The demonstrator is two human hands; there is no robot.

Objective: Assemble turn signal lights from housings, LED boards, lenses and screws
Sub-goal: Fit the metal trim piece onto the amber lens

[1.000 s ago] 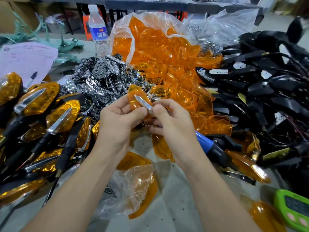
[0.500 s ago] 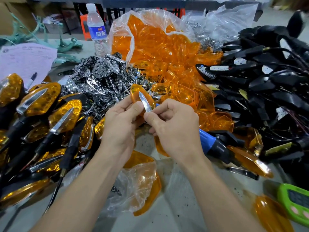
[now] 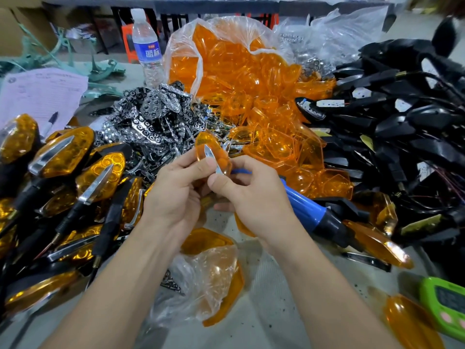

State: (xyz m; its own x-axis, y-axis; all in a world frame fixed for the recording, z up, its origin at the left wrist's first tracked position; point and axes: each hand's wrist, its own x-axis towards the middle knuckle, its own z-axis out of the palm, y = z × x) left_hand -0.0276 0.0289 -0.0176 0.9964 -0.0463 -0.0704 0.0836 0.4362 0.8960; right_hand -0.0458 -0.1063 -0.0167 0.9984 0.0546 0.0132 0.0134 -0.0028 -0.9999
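You're now tipping the amber lens (image 3: 205, 145) more upright in your pinching left hand (image 3: 173, 195), right hand (image 3: 254, 197) pinching the chrome trim (image 3: 210, 157) against it, so it's probably seating.

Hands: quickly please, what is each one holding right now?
Left hand: grips the orange lens.
Right hand: pinches the lower end of the chrome strip lying on that lens.

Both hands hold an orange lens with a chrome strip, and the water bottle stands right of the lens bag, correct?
No. The head view shows the water bottle left of the lens bag. The left hand and right hand do hold the orange lens with its chrome strip.
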